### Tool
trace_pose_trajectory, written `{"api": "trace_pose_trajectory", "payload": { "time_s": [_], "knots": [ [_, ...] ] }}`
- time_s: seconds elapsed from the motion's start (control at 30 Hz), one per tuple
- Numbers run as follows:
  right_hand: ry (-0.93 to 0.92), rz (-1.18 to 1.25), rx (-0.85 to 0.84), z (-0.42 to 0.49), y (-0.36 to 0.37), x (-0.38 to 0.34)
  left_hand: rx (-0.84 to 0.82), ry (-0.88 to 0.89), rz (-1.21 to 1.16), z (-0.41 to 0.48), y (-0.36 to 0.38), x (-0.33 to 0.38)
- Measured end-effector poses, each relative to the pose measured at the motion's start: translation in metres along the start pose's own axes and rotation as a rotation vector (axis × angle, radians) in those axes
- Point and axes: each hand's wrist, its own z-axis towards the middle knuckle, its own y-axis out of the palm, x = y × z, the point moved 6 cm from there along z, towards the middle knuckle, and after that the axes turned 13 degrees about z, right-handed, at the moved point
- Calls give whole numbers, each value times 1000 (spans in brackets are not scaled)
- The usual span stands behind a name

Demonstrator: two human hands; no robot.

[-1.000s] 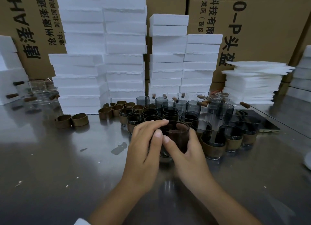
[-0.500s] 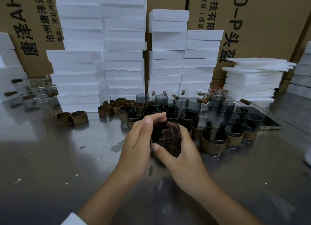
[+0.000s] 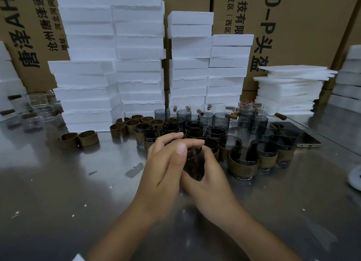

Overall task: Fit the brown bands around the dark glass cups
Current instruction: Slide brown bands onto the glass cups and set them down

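While you work on the dark glass cup (image 3: pixel 193 163), note that both hands are clasped round it just in front of the crowd of cups, seemingly a little off the steel table (image 3: pixel 58 192). Your left hand (image 3: pixel 166 163) curls over its left side and far rim, and your right hand (image 3: pixel 209 182) cradles it from below and from the right. I cannot tell whether a band is on it yet, because your fingers hide the wall.

To do this step well, take the finished cups (image 3: pixel 243 163) on your right as the pattern: there the brown band sits low and level, with the dark rim bare above it. I judge that even pressure matters most. Turn the cup in your right palm and press the band down with your left thumb a little at a time, so that one side does not ride up. Grip the wall, not the thin rim. The loose bands (image 3: pixel 88 138) wait well to your left.
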Motion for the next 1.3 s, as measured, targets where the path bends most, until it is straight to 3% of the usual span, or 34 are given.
{"api": "trace_pose_trajectory", "payload": {
  "time_s": [0.43, 0.7, 0.87, 1.07, 1.3],
  "knots": [
    [4, -31, 227, 3, -18, 0, 167, -10, 47, 1, -11, -15],
    [9, -45, 153, 0, -10, 0, 9, -115, -14, 2, 0, -29],
    [58, -45, 3, -2, 1, 1, -72, -132, -38, 6, 4, -27],
    [72, -2, -21, -1, 4, 2, -79, -64, 64, 8, 0, -17],
    [39, 9, 5, 0, -1, -2, -67, 197, 197, 2, 4, 7]
  ]
}}
